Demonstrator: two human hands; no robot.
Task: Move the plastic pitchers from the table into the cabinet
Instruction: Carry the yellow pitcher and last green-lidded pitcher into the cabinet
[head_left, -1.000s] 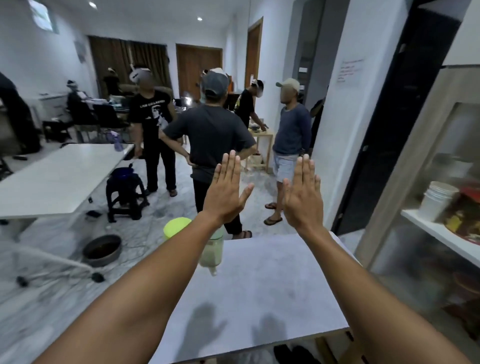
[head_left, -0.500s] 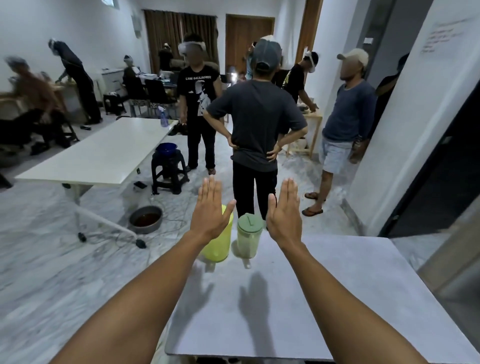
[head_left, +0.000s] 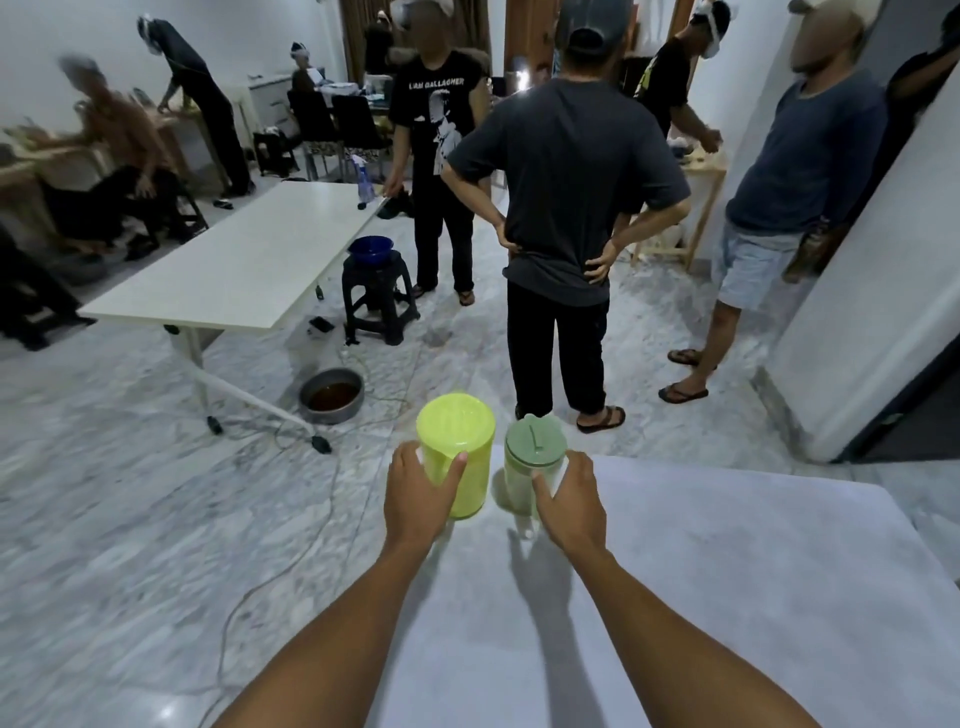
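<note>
left hand (head_left: 420, 498) reaches forward, thumb and fingers wrapped on yellow pitcher (head_left: 457, 451), grasping it | right hand (head_left: 570, 503) likewise grasps green-lidded pitcher (head_left: 533, 463) | both pitchers upright, side by side at far edge of grey table (head_left: 727, 597) | person in dark shirt (head_left: 566, 218) stands just behind, on the floor.

White capitals reading "LIAM GALLAGHER", the second letter partly lost in a fold, run across the chest of the black T-shirt (head_left: 441, 111) worn by a person standing beyond the long white table (head_left: 249, 260); no other lettering in the room is sharp enough to read.
</note>
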